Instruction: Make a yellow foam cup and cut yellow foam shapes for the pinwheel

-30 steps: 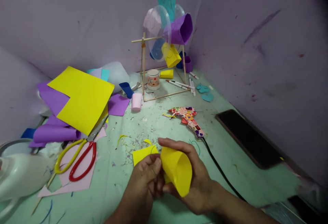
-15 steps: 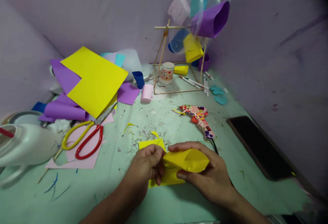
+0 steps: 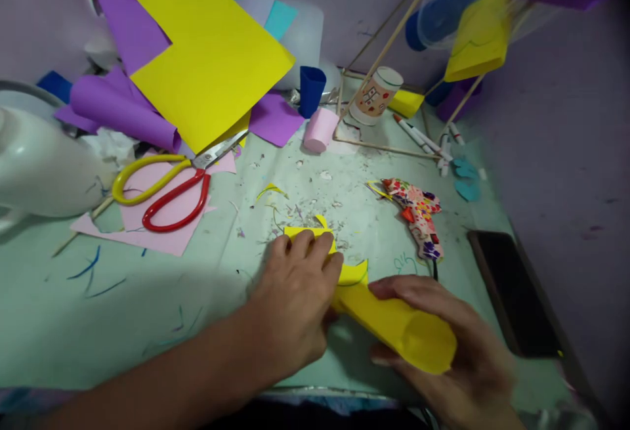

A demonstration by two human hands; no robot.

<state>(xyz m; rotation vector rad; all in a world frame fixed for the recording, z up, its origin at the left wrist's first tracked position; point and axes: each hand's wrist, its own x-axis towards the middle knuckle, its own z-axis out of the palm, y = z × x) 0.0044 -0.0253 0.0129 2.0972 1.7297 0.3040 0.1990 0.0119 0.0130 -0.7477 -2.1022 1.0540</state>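
Note:
My right hand [image 3: 457, 338] wraps around a yellow paper cup [image 3: 384, 322], its wide closed-looking end tilted toward me and to the right. My left hand [image 3: 298, 292] is closed over a yellow paper scrap [image 3: 352, 274] on the table, with curled fingers pressing on it; the thumb is hidden. Part of that scrap shows past the fingertips, and a curved pen line runs along it. The cup's narrow end lies close to the left hand; whether they touch is hard to tell.
A floral glue gun [image 3: 418, 216] and a dark phone [image 3: 512, 292] lie on the right. Scissors [image 3: 199, 177] rest at left beside a white jug [image 3: 44, 167] and coloured paper sheets [image 3: 216, 56]. A stick frame [image 3: 388, 150] surrounds a printed cup [image 3: 377, 96] at the back.
My left hand has left the yellow cup and come down onto the yellow paper scrap. My right hand has carried the cup right and nearer. The camera view has tilted downward.

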